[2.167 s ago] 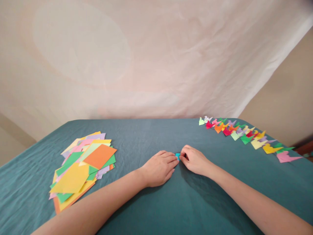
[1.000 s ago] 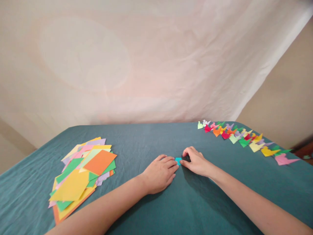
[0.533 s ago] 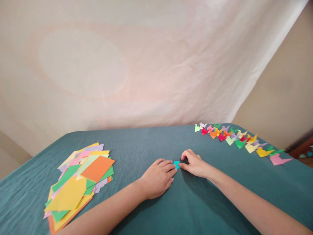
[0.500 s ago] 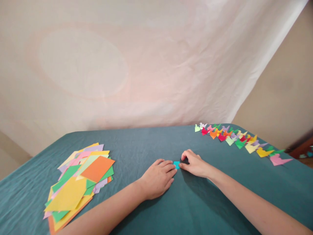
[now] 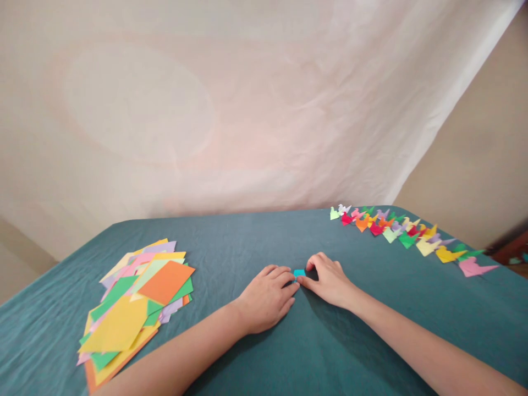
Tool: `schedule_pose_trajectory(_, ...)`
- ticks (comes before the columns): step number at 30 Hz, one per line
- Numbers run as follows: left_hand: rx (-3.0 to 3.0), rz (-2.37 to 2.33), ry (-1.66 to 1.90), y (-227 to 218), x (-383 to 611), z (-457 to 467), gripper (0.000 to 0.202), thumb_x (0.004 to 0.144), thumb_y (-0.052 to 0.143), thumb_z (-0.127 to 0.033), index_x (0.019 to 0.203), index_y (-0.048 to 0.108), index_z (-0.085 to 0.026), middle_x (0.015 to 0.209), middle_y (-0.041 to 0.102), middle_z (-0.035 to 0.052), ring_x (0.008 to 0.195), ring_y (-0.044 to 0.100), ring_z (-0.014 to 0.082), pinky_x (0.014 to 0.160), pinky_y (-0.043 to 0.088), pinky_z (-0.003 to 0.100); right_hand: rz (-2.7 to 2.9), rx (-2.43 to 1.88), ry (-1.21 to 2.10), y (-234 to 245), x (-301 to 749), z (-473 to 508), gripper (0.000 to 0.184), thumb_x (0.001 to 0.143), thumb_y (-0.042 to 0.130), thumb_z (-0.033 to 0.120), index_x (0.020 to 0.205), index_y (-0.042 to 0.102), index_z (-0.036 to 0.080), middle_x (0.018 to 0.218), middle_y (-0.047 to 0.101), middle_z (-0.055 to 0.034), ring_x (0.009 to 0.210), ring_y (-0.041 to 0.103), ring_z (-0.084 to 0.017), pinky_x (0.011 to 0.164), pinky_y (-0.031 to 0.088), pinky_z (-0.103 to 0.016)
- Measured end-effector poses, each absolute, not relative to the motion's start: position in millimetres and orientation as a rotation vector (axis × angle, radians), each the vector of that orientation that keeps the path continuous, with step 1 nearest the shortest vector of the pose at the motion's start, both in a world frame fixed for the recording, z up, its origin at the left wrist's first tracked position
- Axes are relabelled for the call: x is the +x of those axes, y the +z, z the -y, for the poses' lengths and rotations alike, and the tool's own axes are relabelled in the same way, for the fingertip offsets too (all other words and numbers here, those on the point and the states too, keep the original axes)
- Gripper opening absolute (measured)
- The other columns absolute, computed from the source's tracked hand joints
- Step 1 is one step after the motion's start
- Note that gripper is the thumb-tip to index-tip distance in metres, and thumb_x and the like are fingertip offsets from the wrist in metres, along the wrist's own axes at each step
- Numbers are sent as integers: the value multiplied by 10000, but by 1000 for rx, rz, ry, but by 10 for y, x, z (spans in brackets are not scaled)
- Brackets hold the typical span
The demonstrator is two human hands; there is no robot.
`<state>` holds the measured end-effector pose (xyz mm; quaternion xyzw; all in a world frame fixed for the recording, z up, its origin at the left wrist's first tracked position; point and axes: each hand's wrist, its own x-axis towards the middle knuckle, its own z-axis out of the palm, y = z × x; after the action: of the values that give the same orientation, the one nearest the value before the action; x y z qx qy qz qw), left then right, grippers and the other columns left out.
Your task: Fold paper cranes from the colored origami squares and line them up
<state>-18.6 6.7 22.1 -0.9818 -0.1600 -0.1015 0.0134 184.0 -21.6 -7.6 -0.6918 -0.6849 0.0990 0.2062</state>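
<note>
A small folded piece of blue paper (image 5: 299,273) lies on the teal tablecloth between my fingertips, its near edge partly covered. My left hand (image 5: 269,300) rests flat on the cloth with its fingers stretched out, the tips touching the paper's left side. From the right, my right hand (image 5: 328,279) works at the same paper: its thumb presses on the near edge and its index finger curls in beside the right edge. How firmly the right fingers grip it is hard to see.
A loose pile of coloured paper sheets (image 5: 119,324) spreads over the left of the table. Several folded paper birds (image 5: 427,246) stand in slanting rows at the right, up to the far edge. A pale cloth (image 5: 264,110) hangs behind the table (image 5: 231,236).
My right thumb has moved slightly left and nearer along the paper, covering its near edge so less blue shows. The left hand has barely moved. The view has shifted slightly.
</note>
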Motion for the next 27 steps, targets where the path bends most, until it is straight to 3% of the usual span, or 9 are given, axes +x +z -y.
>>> schedule_pose_trajectory(27,-3029,462,-317,160,-191,-84,314,906,411,-283,1193,504,-197,1147,561,69,1196,411,203,1026,264,377,1902,-1979,410,-31,1978,130,220,723,632,388,795,544,199,842,550,-7,755,532,-158,684,328,-281)
